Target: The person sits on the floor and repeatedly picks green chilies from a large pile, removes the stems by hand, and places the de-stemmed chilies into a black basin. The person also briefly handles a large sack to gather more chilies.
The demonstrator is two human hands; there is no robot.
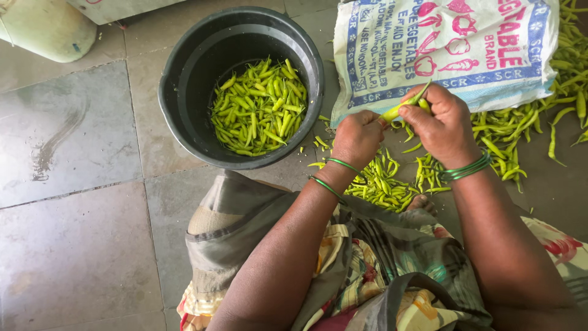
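Observation:
Both hands meet over the floor on one green chili (404,105). My left hand (357,138) pinches its lower end, and my right hand (442,124) grips the rest, with a few more chilies tucked in the fingers. Green bangles circle both wrists. Under the hands lies a small heap of chili pieces (383,184). A black round tub (177,92) to the left holds a layer of green chilies (260,107).
A printed white woven sack (447,49) lies at the top right, with a spread of whole green chilies (520,129) beside and below it. A pale container (46,27) sits in the top left corner. Grey stone floor tiles (79,233) fill the left side.

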